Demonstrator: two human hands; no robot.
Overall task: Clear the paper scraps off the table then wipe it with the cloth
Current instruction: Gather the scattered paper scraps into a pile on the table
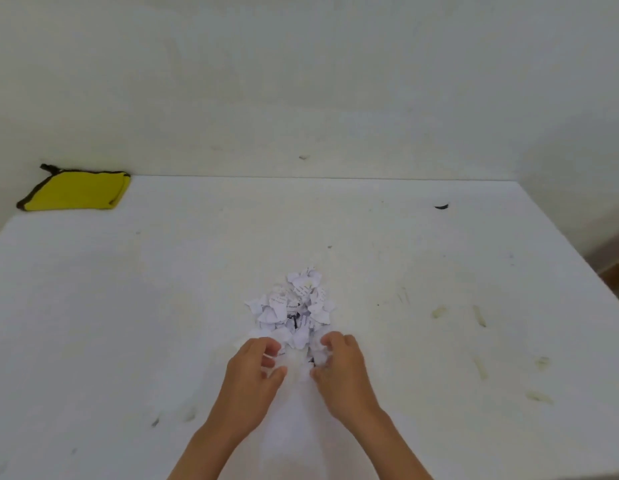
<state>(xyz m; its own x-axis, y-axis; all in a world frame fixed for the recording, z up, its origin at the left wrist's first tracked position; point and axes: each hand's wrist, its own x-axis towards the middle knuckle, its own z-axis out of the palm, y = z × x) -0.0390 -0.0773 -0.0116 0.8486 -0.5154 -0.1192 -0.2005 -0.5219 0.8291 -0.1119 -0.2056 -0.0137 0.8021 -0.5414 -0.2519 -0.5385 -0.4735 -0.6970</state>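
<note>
Paper scraps (294,306): crumpled white printed paper, matt. Table (128,306): smooth white matt top, scuffed and stained. Cloth (76,192), far left of the scraps: soft yellow fabric, dark-edged.

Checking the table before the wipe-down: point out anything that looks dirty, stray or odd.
Yellowish smears streak the table's right side, and a small dark fragment lies alone near the far right edge. The paper scraps are heaped centrally; the yellow cloth lies folded at the far left corner.
</note>
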